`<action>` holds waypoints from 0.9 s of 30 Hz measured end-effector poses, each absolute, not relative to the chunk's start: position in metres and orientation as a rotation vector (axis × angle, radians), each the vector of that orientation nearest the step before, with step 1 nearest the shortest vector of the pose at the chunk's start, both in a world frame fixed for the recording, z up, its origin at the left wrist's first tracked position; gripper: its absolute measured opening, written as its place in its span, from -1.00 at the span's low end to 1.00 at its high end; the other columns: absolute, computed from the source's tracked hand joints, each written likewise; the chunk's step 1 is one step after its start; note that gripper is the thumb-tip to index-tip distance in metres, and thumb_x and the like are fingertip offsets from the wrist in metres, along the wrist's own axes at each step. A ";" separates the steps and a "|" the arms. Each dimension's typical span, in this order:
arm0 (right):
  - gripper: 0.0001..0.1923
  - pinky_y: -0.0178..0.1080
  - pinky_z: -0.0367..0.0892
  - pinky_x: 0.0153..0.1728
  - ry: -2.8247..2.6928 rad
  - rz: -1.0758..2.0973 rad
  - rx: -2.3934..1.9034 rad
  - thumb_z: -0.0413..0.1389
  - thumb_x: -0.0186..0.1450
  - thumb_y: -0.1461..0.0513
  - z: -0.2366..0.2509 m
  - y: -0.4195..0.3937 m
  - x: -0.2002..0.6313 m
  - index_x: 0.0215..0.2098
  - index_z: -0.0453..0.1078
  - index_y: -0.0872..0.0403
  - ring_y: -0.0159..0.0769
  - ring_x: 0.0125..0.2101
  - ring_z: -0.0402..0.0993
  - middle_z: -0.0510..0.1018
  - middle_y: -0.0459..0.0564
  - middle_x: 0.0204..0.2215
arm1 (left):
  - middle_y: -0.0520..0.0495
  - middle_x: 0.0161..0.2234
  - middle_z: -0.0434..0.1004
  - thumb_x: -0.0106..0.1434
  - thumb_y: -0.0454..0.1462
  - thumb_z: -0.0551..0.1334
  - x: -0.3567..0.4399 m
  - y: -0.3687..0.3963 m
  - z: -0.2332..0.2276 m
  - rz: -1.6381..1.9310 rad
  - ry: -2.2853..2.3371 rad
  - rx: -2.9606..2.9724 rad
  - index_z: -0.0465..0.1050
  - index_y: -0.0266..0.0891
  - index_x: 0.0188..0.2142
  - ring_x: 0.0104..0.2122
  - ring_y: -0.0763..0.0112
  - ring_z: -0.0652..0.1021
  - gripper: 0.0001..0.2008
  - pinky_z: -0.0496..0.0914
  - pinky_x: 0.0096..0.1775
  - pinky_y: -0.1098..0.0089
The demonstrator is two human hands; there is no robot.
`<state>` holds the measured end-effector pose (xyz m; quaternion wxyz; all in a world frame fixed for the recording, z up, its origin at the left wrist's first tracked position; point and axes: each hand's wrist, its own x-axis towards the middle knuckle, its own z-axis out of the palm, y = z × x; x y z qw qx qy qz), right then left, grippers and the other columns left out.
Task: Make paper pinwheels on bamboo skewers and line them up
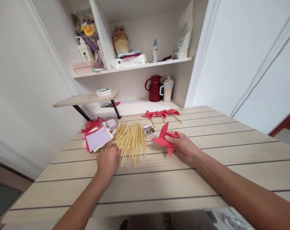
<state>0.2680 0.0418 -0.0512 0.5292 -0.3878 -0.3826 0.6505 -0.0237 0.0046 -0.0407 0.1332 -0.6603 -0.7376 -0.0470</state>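
My right hand (183, 145) pinches a red paper pinwheel (163, 140) between thumb and fingers, above the table; its folded points spread out and no stick shows on it. My left hand (108, 158) rests low at the left edge of a spread of thin yellow sticks (133, 140), beside a stack of coloured paper squares (98, 139) with a lilac sheet on top. Its fingers are curled and their tips hidden, so what they grip cannot be made out. A small white box (149, 131) of metal fasteners stands between the sticks and the pinwheel.
Several red pinwheels on sticks (163, 114) lie at the back. Red paper pieces (93, 124) and a clear plastic box (109, 123) sit behind the stack. A small raised shelf (85, 99) stands at back left; a red jug (155, 88) and a cup (167, 90) stand under the wall shelf.
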 end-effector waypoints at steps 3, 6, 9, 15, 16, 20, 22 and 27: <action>-0.59 -0.27 0.35 -0.49 -0.907 1.555 -0.909 0.48 -0.08 0.16 -0.051 0.042 0.267 -0.43 0.37 0.08 -0.27 -0.45 0.52 0.59 -0.05 -0.45 | -0.22 -0.08 0.54 0.37 -0.18 0.04 -0.022 0.005 -0.039 -0.159 -2.192 -1.876 0.52 -0.24 -0.27 -0.31 0.14 0.59 -0.70 0.29 -0.40 0.28; -0.59 -0.27 0.36 -0.46 -0.892 1.571 -0.895 0.48 -0.07 0.16 -0.050 0.041 0.267 -0.40 0.39 0.09 -0.29 -0.45 0.51 0.59 -0.05 -0.45 | -0.22 -0.12 0.55 0.36 -0.23 0.01 -0.022 0.005 -0.039 -0.192 -2.222 -1.863 0.51 -0.23 -0.29 -0.32 0.15 0.59 -0.70 0.27 -0.41 0.29; -0.58 -0.27 0.35 -0.46 -0.888 1.574 -0.896 0.48 -0.09 0.15 -0.048 0.041 0.267 -0.42 0.39 0.10 -0.29 -0.47 0.50 0.58 -0.05 -0.47 | -0.20 -0.16 0.56 0.34 -0.23 0.03 -0.024 0.001 -0.038 -0.231 -2.259 -1.863 0.51 -0.21 -0.31 -0.29 0.16 0.58 -0.72 0.27 -0.41 0.31; -0.60 -0.26 0.35 -0.49 -0.913 1.556 -0.925 0.47 -0.07 0.16 -0.049 0.040 0.267 -0.41 0.39 0.08 -0.24 -0.43 0.54 0.61 -0.02 -0.41 | -0.15 -0.16 0.55 0.36 -0.21 0.04 -0.027 -0.007 -0.034 -0.268 -2.263 -1.909 0.51 -0.18 -0.31 -0.26 0.21 0.57 -0.72 0.29 -0.38 0.34; -0.60 -0.26 0.36 -0.49 -0.917 1.558 -0.924 0.47 -0.07 0.16 -0.049 0.040 0.267 -0.42 0.39 0.08 -0.24 -0.43 0.54 0.61 -0.02 -0.42 | -0.14 -0.13 0.54 0.38 -0.20 0.02 -0.026 -0.006 -0.033 -0.296 -2.230 -1.911 0.52 -0.18 -0.26 -0.26 0.23 0.57 -0.71 0.29 -0.37 0.34; -0.61 -0.26 0.37 -0.46 -0.918 1.569 -0.925 0.47 -0.06 0.16 -0.049 0.040 0.267 -0.43 0.39 0.09 -0.25 -0.44 0.55 0.61 -0.04 -0.44 | -0.16 -0.06 0.48 0.40 -0.12 0.01 -0.022 0.001 -0.031 -0.290 -2.132 -1.924 0.45 -0.16 -0.02 -0.28 0.22 0.57 -0.67 0.31 -0.35 0.32; -0.62 -0.27 0.37 -0.47 -0.921 1.574 -0.918 0.47 -0.05 0.17 -0.048 0.040 0.267 -0.41 0.39 0.09 -0.28 -0.45 0.54 0.61 -0.05 -0.44 | -0.19 -0.06 0.48 0.39 -0.10 0.03 -0.021 0.006 -0.032 -0.202 -2.145 -1.969 0.46 -0.19 -0.06 -0.26 0.18 0.57 -0.67 0.33 -0.34 0.30; -0.63 -0.28 0.37 -0.45 -0.931 1.581 -0.898 0.46 -0.01 0.17 -0.047 0.039 0.267 -0.42 0.37 0.11 -0.30 -0.44 0.54 0.61 -0.05 -0.44 | -0.24 -0.07 0.52 0.37 -0.13 0.02 -0.022 0.013 -0.035 -0.162 -2.233 -1.975 0.48 -0.21 -0.16 -0.22 0.11 0.58 -0.69 0.35 -0.30 0.26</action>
